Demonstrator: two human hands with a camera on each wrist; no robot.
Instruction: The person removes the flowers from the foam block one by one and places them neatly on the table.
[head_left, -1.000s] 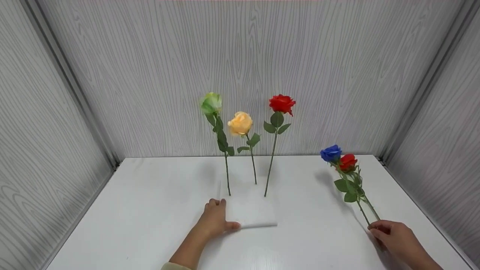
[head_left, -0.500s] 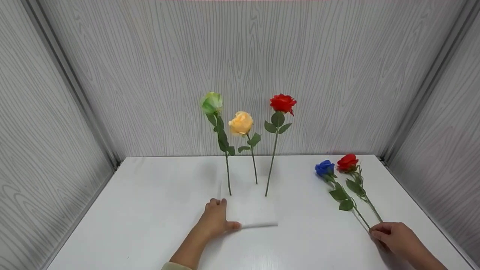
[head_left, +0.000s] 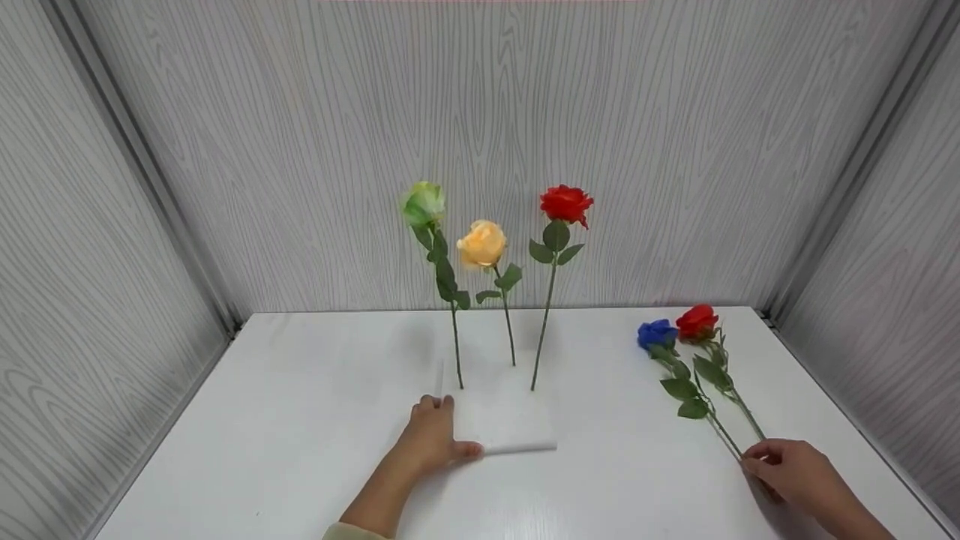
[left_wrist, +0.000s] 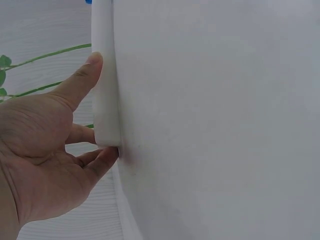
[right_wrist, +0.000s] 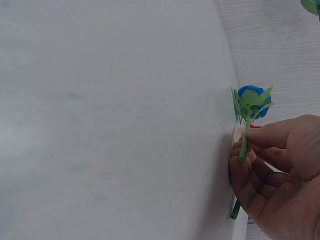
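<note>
My left hand (head_left: 431,439) holds the near left corner of a low white block (head_left: 517,448), thumb along the front edge and fingers at the left side. A green rose (head_left: 424,206), a peach rose (head_left: 482,245) and a red rose (head_left: 566,205) stand upright in the block. At the right, my right hand (head_left: 795,472) pinches the lower stem of a blue rose (head_left: 657,334) between thumb and fingertips, as the right wrist view confirms. Beside it a second red rose (head_left: 697,323) lies on the table, its lower stem (right_wrist: 236,209) partly behind that hand.
The white table (head_left: 300,420) carries everything. Grey wood-grain panels border it: a back wall (head_left: 337,150), a left wall (head_left: 90,262) and a right wall (head_left: 885,262).
The blue rose's head has dropped from in front of the lying red rose to its left, then shifted slightly right. My right hand has moved only a little; the left hand stays put.
</note>
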